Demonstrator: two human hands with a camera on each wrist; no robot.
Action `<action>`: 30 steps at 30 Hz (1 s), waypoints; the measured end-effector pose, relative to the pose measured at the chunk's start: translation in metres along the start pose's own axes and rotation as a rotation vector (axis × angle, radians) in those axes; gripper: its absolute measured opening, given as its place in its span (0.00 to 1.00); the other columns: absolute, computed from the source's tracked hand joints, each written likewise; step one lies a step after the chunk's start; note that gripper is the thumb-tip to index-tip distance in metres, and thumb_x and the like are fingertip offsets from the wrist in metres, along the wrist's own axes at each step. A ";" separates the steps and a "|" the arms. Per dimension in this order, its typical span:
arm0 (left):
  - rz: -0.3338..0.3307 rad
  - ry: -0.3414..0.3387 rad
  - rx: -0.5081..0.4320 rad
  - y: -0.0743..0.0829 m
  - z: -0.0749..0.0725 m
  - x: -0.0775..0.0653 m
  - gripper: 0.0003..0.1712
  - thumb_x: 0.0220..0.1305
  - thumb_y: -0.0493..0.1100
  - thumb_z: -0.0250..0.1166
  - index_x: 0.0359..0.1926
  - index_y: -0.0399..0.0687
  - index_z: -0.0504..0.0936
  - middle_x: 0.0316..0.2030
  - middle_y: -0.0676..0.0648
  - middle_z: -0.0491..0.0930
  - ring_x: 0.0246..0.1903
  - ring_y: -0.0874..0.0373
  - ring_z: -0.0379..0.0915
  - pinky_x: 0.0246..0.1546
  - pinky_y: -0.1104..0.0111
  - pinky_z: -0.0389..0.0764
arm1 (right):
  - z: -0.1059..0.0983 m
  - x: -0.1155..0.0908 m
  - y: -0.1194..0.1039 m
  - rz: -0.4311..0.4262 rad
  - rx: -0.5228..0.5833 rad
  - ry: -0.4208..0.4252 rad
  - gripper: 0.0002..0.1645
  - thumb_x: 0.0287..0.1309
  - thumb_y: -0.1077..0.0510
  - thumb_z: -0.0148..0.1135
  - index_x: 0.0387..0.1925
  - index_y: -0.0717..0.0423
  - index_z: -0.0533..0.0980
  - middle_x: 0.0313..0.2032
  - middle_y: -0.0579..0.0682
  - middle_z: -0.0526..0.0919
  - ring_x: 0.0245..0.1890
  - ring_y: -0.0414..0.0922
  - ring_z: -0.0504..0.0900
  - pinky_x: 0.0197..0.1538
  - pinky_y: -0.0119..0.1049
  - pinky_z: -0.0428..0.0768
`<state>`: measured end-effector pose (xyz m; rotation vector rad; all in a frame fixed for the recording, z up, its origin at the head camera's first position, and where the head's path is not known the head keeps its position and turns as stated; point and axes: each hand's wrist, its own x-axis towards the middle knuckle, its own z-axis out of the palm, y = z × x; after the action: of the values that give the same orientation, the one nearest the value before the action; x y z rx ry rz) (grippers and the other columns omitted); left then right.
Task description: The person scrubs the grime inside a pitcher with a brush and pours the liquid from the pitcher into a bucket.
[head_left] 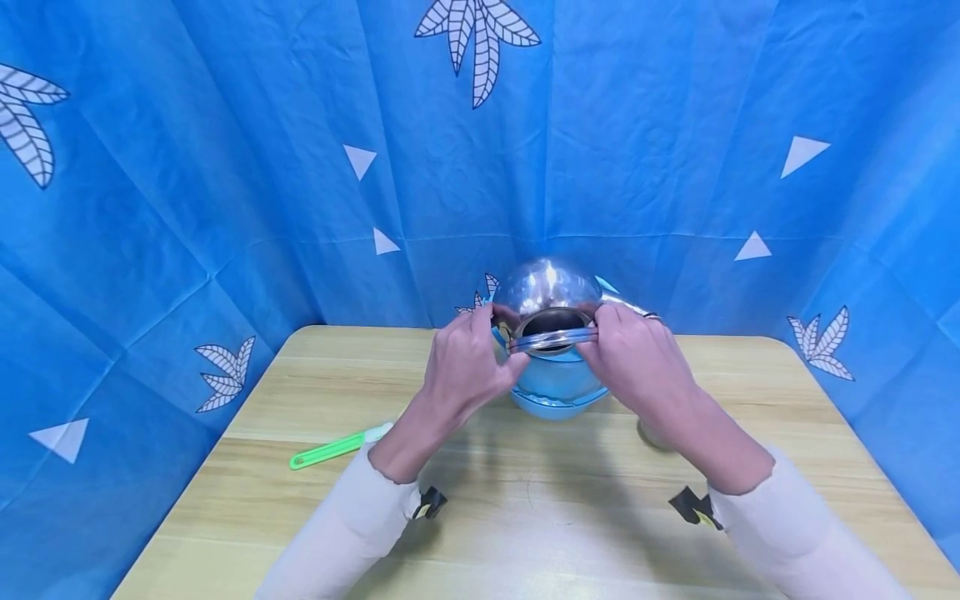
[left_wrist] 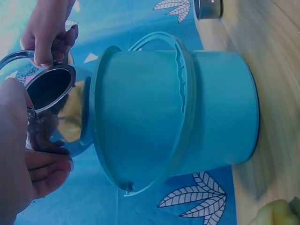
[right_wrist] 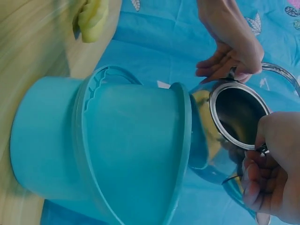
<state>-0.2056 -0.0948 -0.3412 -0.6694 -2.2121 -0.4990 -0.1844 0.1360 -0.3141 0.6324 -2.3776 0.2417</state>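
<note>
A shiny metal kettle [head_left: 547, 283] is tilted over the blue bucket [head_left: 558, 408], its round open mouth [right_wrist: 238, 116] facing the person. My left hand [head_left: 468, 367] grips one end of the kettle's arched handle [head_left: 555, 337], fingers against the body. At the opposite end, my right hand [head_left: 637, 358] holds the handle with curled fingers and thumb at the joint. In the left wrist view the bucket's wall [left_wrist: 140, 108] shows close below the kettle, its own carrying handle [left_wrist: 185, 70] hanging down around it. The bucket's inside is hidden.
A green-handled tool [head_left: 330, 450] with a whitish end lies left on the wooden table [head_left: 525, 542]. Partly hidden beneath my right forearm stands a small metal cup [left_wrist: 208, 8]. A yellow-green wavy object [right_wrist: 93, 21] rests left of the bucket. Blue patterned cloth [head_left: 637, 150] hangs behind.
</note>
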 end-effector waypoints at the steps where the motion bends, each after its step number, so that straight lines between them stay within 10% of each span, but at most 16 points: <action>1: 0.007 0.001 0.000 0.001 -0.001 0.000 0.24 0.56 0.54 0.64 0.44 0.39 0.83 0.32 0.46 0.88 0.21 0.60 0.69 0.17 0.75 0.62 | -0.002 -0.001 -0.001 0.002 0.005 -0.005 0.13 0.58 0.63 0.69 0.27 0.65 0.73 0.20 0.52 0.70 0.17 0.46 0.66 0.19 0.33 0.63; 30: 0.123 0.080 0.123 0.026 -0.027 -0.009 0.26 0.59 0.58 0.52 0.30 0.41 0.84 0.12 0.53 0.72 0.13 0.61 0.65 0.14 0.75 0.61 | -0.052 -0.016 -0.017 0.067 0.100 -0.204 0.11 0.63 0.58 0.63 0.27 0.59 0.74 0.19 0.47 0.69 0.18 0.41 0.66 0.20 0.31 0.63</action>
<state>-0.1699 -0.0912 -0.3276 -0.7029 -2.0929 -0.3189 -0.1364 0.1447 -0.2843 0.6519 -2.5980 0.3417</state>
